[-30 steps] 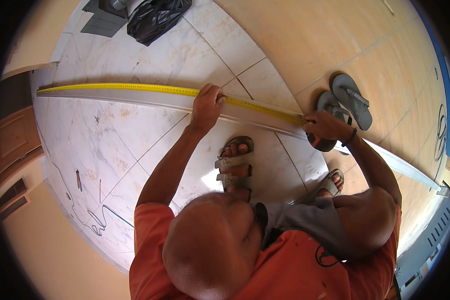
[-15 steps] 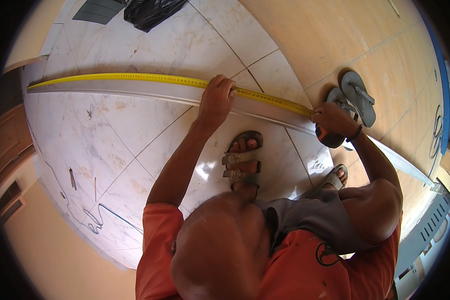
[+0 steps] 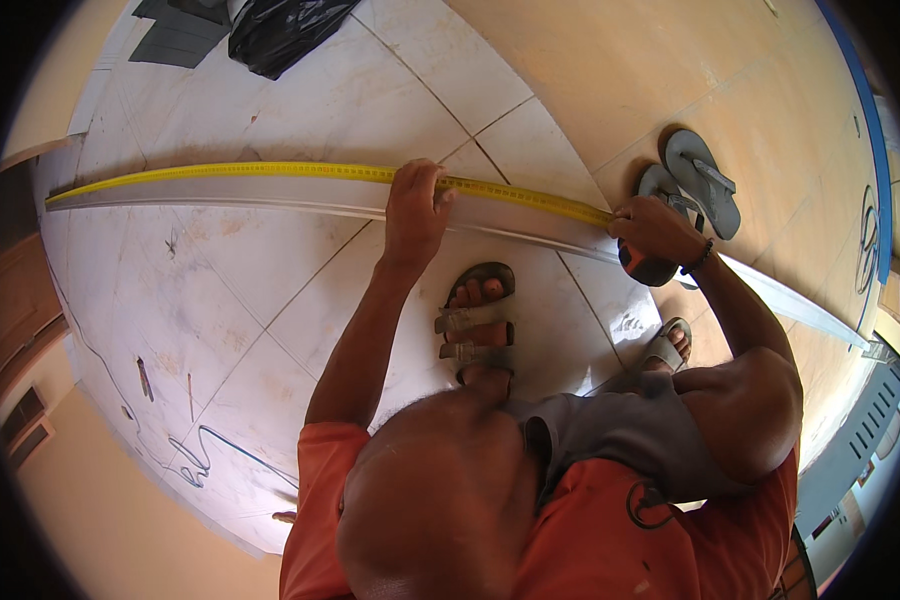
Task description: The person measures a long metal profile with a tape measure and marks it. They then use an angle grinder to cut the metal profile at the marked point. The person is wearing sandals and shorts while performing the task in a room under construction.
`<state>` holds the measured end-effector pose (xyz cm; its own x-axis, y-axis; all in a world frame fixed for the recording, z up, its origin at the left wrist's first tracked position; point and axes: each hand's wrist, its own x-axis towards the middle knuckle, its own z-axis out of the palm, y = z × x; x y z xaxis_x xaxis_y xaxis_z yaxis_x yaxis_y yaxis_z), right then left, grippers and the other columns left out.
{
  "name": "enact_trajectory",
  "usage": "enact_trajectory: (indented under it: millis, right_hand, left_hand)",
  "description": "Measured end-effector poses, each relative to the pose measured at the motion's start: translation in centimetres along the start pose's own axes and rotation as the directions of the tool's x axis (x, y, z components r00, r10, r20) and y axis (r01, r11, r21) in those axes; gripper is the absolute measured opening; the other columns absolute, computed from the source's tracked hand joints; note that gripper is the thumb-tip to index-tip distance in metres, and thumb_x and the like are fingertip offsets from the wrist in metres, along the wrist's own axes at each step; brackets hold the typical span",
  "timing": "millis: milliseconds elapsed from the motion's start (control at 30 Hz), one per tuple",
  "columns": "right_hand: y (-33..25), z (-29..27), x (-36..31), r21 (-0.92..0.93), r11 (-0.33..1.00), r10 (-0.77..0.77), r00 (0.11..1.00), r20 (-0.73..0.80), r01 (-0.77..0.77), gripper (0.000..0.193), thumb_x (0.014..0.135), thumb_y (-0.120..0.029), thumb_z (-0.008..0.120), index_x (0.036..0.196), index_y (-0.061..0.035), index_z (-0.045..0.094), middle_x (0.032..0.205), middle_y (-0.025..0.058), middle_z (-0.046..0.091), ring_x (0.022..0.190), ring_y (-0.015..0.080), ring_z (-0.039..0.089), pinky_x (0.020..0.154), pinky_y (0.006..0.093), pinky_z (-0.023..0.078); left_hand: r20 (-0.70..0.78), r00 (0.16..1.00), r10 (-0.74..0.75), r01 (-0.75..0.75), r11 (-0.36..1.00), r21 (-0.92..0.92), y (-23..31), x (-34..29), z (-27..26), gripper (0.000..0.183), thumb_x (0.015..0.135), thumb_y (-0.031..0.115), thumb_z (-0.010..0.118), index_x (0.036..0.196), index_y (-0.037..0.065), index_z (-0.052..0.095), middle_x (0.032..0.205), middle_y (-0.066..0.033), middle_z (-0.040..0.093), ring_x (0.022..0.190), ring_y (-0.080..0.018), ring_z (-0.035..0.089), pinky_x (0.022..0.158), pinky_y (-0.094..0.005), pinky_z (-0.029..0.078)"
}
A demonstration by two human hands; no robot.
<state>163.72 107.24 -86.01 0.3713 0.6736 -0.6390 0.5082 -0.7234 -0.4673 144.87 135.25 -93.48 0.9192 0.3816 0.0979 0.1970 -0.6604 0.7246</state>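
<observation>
A long, pale metal bar (image 3: 290,196) runs from the far left across to the right. Along its upper edge lies the yellow blade of a tape measure (image 3: 250,169), stretched out to the bar's left end. My left hand (image 3: 416,212) is closed around the blade and bar near the middle, fingers curled over the edge. Farther right, my right hand (image 3: 662,238) grips the dark and orange tape case where the blade comes out. The palm side of both hands is hidden.
Grey flip-flops (image 3: 705,180) lie beyond my right hand. My sandalled foot (image 3: 478,320) stands just below the bar. A black plastic bag (image 3: 285,35) is at the top, a thin cable (image 3: 195,460) at lower left, and a grey slotted metal piece (image 3: 865,430) at right.
The view has shifted slightly, so the bar's left end sits a little lower. Both hands keep their places on the bar and tape measure.
</observation>
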Motion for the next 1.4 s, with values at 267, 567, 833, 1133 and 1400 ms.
enact_trajectory:
  millis: [267, 567, 833, 1133, 1400]
  right_hand:
    - [2.1, -1.2, -3.2, 0.038, 0.980, 0.195, 0.981, 0.001, -0.195, 0.028, 0.081, -0.027, 0.054, 0.082, -0.0048, 0.070, 0.078, 0.0149, 0.068, 0.076, 0.0324, 0.066, 0.071, 0.0420, 0.052]
    - [7.3, 1.3, -6.0, -0.026, 0.978, 0.195, 0.957, -0.215, -0.205, 0.028, 0.081, -0.029, 0.055, 0.085, -0.0072, 0.071, 0.078, 0.0133, 0.068, 0.079, 0.0323, 0.066, 0.076, 0.0437, 0.050]
    - [6.1, 1.9, -5.7, -0.069, 0.954, 0.268, 0.934, -0.235, -0.291, 0.022, 0.078, -0.025, 0.055, 0.080, -0.0084, 0.069, 0.076, 0.0157, 0.067, 0.077, 0.0336, 0.066, 0.073, 0.0467, 0.050]
    - [6.6, 2.0, -6.3, -0.039, 0.964, 0.248, 0.938, -0.241, -0.264, 0.024, 0.079, -0.029, 0.057, 0.080, -0.0085, 0.070, 0.074, 0.0156, 0.067, 0.076, 0.0334, 0.067, 0.073, 0.0457, 0.052]
    - [10.2, 1.0, -8.0, -0.009, 0.914, 0.396, 0.899, -0.188, -0.405, 0.027, 0.082, -0.031, 0.059, 0.085, -0.0073, 0.072, 0.073, 0.0152, 0.068, 0.074, 0.0301, 0.067, 0.074, 0.0414, 0.051]
  left_hand:
    - [0.032, 0.990, -0.135, 0.136, 0.990, -0.021, 1.0, 1.0, 0.0, 0.029, 0.076, 0.001, 0.071, 0.103, -0.002, 0.059, 0.104, -0.0163, 0.059, 0.092, -0.0319, 0.059, 0.075, -0.0379, 0.050]
    - [0.020, 0.983, -0.185, 0.185, 0.983, -0.005, 1.5, 0.8, 0.3, 0.027, 0.077, 0.002, 0.072, 0.102, 0.000, 0.062, 0.105, -0.0140, 0.060, 0.083, -0.0267, 0.060, 0.071, -0.0351, 0.050]
    - [0.031, 0.999, -0.024, 0.018, 0.983, 0.185, 1.7, 0.8, 0.8, 0.030, 0.078, 0.003, 0.071, 0.106, 0.001, 0.061, 0.106, -0.0141, 0.060, 0.097, -0.0287, 0.058, 0.080, -0.0372, 0.048]
    - [0.154, 0.951, 0.267, -0.299, 0.921, 0.250, 9.0, 2.1, 7.1, 0.030, 0.084, 0.021, 0.067, 0.110, 0.007, 0.063, 0.113, -0.0110, 0.061, 0.110, -0.0285, 0.050, 0.095, -0.0435, 0.036]
    - [0.227, 0.950, 0.214, -0.239, 0.967, 0.092, 7.0, 1.8, 8.9, 0.011, 0.085, 0.016, 0.065, 0.091, 0.008, 0.069, 0.093, -0.0052, 0.069, 0.092, -0.0248, 0.059, 0.087, -0.0402, 0.038]
